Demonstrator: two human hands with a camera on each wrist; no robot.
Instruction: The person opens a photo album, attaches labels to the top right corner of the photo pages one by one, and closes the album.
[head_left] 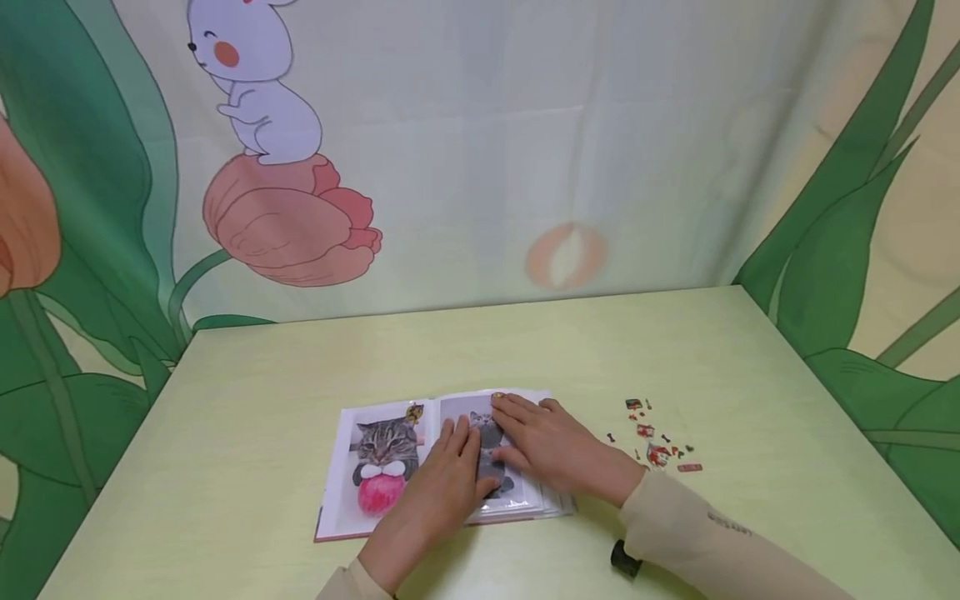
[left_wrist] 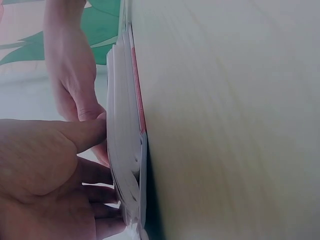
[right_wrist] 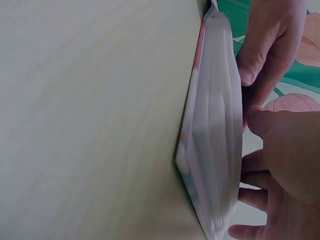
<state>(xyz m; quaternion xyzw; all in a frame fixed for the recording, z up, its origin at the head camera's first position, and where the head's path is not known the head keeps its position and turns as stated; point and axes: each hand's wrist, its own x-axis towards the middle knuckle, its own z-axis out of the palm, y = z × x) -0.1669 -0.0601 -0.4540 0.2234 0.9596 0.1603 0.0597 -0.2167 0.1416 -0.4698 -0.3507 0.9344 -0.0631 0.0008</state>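
An open photo album (head_left: 341, 483) lies on the table. Its left page carries a tabby cat photo (head_left: 384, 446) with a pink ball, and a small sticker (head_left: 414, 412) near the photo's top corner. Grey cats fill the photo (head_left: 487, 429) on the right page, partly covered by the hands. My left hand (head_left: 446, 475) rests with extended fingers on this page near the fold. Extended fingers of my right hand (head_left: 547, 442) press its upper part, beside a small golden sticker (head_left: 498, 395). In both wrist views, fingertips touch the top of the thick page stack (left_wrist: 122, 110).
Several small colourful stickers (head_left: 657, 454) lie scattered on the table (head_left: 255, 417) to the right of the album. A black object (head_left: 626, 558) shows under the right sleeve. A printed curtain (head_left: 465, 167) hangs behind the table and along its sides.
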